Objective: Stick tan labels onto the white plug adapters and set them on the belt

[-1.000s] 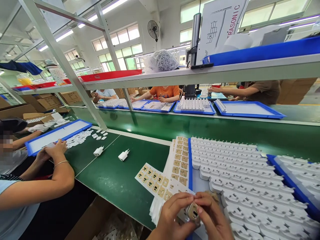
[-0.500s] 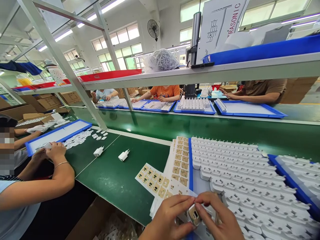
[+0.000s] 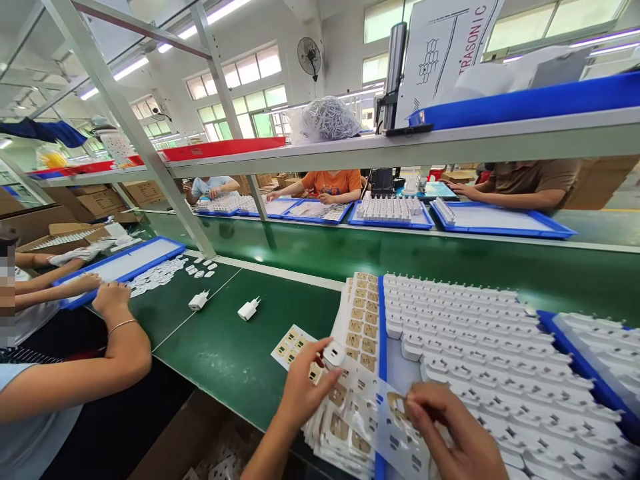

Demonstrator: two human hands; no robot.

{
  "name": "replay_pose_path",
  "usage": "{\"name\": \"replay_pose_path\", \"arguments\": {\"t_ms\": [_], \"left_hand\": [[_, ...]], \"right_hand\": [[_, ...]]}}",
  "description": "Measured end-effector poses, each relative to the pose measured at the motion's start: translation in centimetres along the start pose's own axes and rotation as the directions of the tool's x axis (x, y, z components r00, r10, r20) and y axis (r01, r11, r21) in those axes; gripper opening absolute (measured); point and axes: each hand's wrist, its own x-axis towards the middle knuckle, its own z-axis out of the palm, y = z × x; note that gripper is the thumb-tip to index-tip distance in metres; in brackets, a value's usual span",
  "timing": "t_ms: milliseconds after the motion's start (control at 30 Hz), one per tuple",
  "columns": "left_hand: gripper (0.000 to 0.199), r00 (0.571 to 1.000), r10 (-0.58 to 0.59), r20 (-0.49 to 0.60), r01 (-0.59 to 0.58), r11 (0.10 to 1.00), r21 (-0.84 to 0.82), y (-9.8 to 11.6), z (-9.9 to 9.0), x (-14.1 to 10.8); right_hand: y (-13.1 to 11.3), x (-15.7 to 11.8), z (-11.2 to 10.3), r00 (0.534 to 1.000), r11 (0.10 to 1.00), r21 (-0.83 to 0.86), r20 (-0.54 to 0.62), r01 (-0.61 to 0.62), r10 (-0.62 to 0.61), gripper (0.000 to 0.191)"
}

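The left hand (image 3: 306, 385) is pinching a charger (image 3: 334, 355) between thumb and fingers; the charger is hanging above the surface (image 3: 220, 363), just left of the tray (image 3: 381, 327). The right hand (image 3: 453, 421) is pinching a tan film (image 3: 399, 405) between thumb and finger, over the tray's near left part. Between the hands, a clear sheet (image 3: 367, 388) is stretching across the tray's left rim. A label stack (image 3: 357, 327) is lying along that same rim, and rows of white casings (image 3: 475, 353) are filling most of the tray. A second tray (image 3: 575, 363) is lying just right of the tray. Farther left of the tray, two loose chargers (image 3: 249, 309) are lying apart. Well left of the tray, a co-worker's hand (image 3: 113, 299) is resting near white pieces (image 3: 157, 277).
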Motion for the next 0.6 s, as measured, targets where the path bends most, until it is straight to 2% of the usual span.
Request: {"name": "replay_pose_path", "arguments": {"t_ms": [100,200,267,333,433,600], "left_hand": [[0.042,0.987,-0.114,-0.115,0.122,0.991,0.060,-3.2,-2.2,1.4],[0.042,0.973,-0.124,-0.196,0.170,0.956,0.238,-6.8,-5.1,2.9],[0.041,0.971,-0.101,-0.217,0.177,0.913,0.368,-9.2,-7.1,3.9],[0.041,0.972,-0.100,-0.213,0.186,0.882,0.434,-11.1,-9.0,4.7],[0.041,0.973,-0.120,-0.198,0.206,0.840,0.502,-13.2,-11.0,5.4],[0.039,0.970,-0.146,-0.196,0.237,0.755,0.611,-14.8,-12.2,5.8]], "right_hand": [[1.8,-0.2,0.6,0.994,0.972,-0.221,-0.080,-0.084,0.068,0.021],[3.5,-0.5,1.4,0.995,0.899,-0.437,-0.098,-0.028,-0.017,0.033],[4.1,-0.6,1.8,0.994,0.856,-0.517,-0.083,0.023,-0.077,0.034],[4.2,-0.7,2.0,0.991,0.838,-0.541,-0.061,0.065,-0.116,0.032],[3.7,-0.7,2.4,0.987,0.852,-0.501,0.034,0.154,-0.159,0.026],[3.5,-1.2,4.7,0.966,0.862,-0.440,0.162,0.252,-0.200,0.023]]}}
